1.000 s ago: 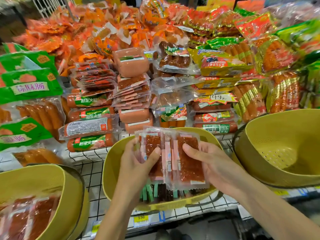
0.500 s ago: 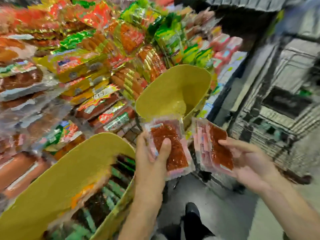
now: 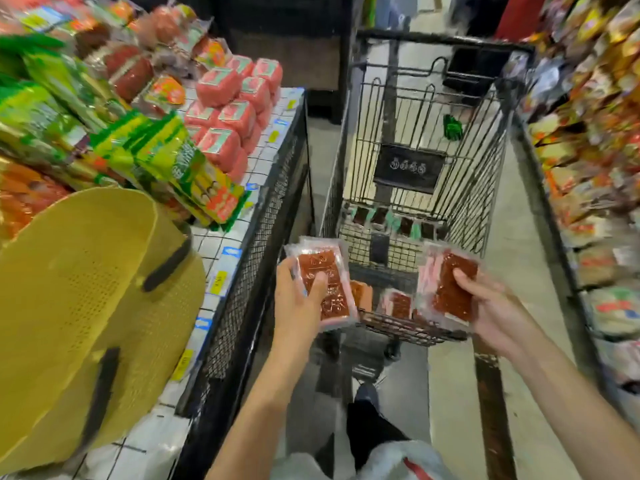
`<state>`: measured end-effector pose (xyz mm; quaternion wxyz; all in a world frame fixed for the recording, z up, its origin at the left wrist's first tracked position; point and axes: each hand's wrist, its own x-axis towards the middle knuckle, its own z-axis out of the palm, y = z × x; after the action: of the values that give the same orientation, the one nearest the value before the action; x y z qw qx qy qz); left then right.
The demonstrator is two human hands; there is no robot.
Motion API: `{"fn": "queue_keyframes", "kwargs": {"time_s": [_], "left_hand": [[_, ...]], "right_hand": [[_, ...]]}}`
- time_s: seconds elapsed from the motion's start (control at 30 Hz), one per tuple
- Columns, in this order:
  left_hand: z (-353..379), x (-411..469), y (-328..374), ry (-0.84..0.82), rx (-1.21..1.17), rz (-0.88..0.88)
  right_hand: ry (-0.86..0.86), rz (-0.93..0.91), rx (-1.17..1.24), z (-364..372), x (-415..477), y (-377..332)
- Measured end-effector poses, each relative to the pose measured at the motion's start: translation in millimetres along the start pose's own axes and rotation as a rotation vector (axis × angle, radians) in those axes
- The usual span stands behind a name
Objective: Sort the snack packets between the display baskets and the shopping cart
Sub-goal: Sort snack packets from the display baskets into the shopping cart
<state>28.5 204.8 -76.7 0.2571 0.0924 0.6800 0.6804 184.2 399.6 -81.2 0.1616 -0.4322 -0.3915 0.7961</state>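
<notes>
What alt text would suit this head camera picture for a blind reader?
A left hand and a right hand each hold red snack packets at the near end of a wire shopping cart, which has more packets inside. A yellow basket sits at left.

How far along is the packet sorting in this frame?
Done: some loose red packets and dark green-ended packets already lie in the shopping cart. In hand: the left hand and right hand each grip a stack of red packets, left stack, right stack, at the cart's near end. Left: releasing both stacks; whether the yellow basket needs more, I cannot tell.
</notes>
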Motion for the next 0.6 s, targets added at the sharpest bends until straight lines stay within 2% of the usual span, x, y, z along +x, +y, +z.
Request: {"fn": "queue_keyframes", "kwargs": {"time_s": [0.1,0.2,0.3,0.47,0.53,0.6], "left_hand": [[51.6,54.1,-25.2,-0.065,0.127,-0.031],[99.5,99.8,-62.2,-0.134,0.216,-0.142],[140.9,134.2,-109.9,-0.189,0.381,-0.243],[188.7,162.5,-195.6,-0.285,0.526,-0.461],[198.2,163.7,-227.2,-0.310,0.561,-0.548],[205.1,162.8,-252.3,-0.307,0.641,-0.547]], "right_hand": [[0.047,0.011,-0.053,-31.1,59.0,-12.7],[0.136,-0.002,-0.157,-48.8,113.4,-5.3],[0.288,0.029,-0.400,-62.7,164.7,24.1],[0.449,0.207,-0.717,-91.1,227.7,91.2],[0.485,0.229,-0.776,-96.4,243.7,115.8],[0.571,0.284,-0.758,-96.2,255.2,134.2]]}}
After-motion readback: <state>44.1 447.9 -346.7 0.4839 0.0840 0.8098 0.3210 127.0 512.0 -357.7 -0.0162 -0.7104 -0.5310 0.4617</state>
